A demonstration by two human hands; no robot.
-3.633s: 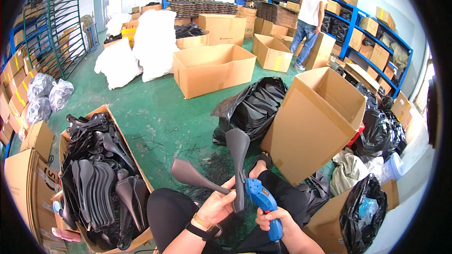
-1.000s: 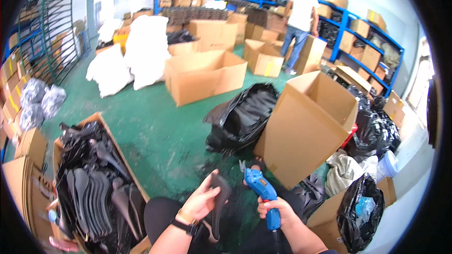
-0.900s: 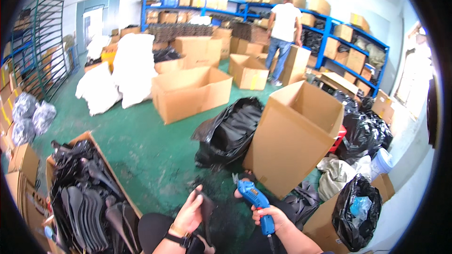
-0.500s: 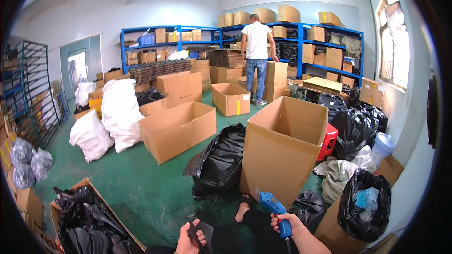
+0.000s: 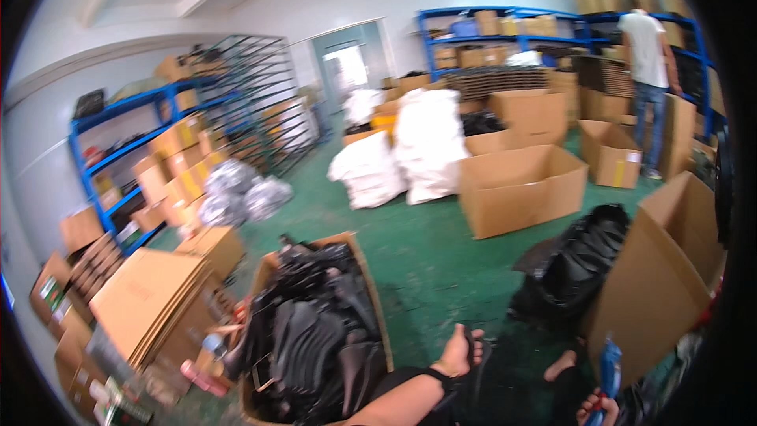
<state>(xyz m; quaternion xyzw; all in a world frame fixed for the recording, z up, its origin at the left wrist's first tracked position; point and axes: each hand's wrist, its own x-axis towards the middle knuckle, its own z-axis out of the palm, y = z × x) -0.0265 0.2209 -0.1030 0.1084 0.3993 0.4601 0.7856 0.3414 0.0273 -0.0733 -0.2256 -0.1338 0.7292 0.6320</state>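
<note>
My left hand point(image 5: 457, 353) is closed around a flat black piece point(image 5: 482, 356), beside the right edge of an open carton point(image 5: 369, 284). That carton is filled with black, curved, sole-like pieces point(image 5: 307, 339). At the lower right, my right hand point(image 5: 597, 410) grips a blue electric scissors point(image 5: 610, 367), its tip pointing up. The tool stands in front of a tall open carton point(image 5: 654, 284). A black plastic bag point(image 5: 579, 260) lies left of the tall carton.
White sacks point(image 5: 430, 150) and an open carton point(image 5: 524, 197) stand on the green floor ahead. Flat cardboard point(image 5: 150, 292) is stacked at the left. A person point(image 5: 648, 55) stands by blue shelves point(image 5: 505, 12) at the far right. Clear plastic bags point(image 5: 236, 193) lie further left.
The view has swung left, so the scene sits further right. My left hand, still with the black piece, is now closer to the carton of black pieces. The right hand keeps the tool.
</note>
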